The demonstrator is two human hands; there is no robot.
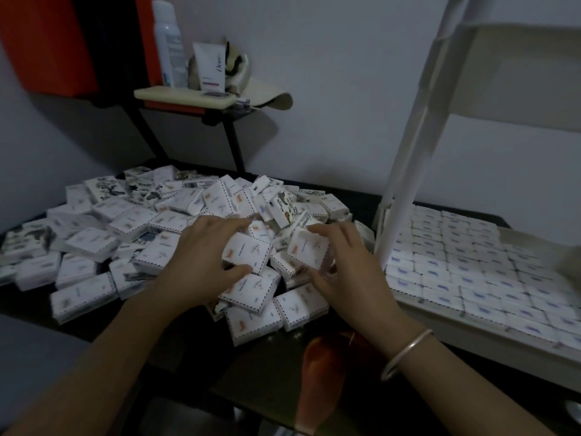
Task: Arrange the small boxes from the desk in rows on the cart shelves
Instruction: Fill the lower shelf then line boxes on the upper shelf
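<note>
Your left hand [204, 256] and right hand [349, 265] grip small white cardboard boxes [248, 251], the white cart shelf [456, 325] lying rightward (nearer your right).

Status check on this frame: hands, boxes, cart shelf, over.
Left hand grips a box atop the pile; right hand grips a second box. Shelf mostly filled with rows. Post stands between pile and shelf.

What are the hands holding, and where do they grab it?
Left hand pinches a small white cardboard box by its far and near edges, fingers over the top, thumb below. Right hand grips another small white box the same way.
</note>
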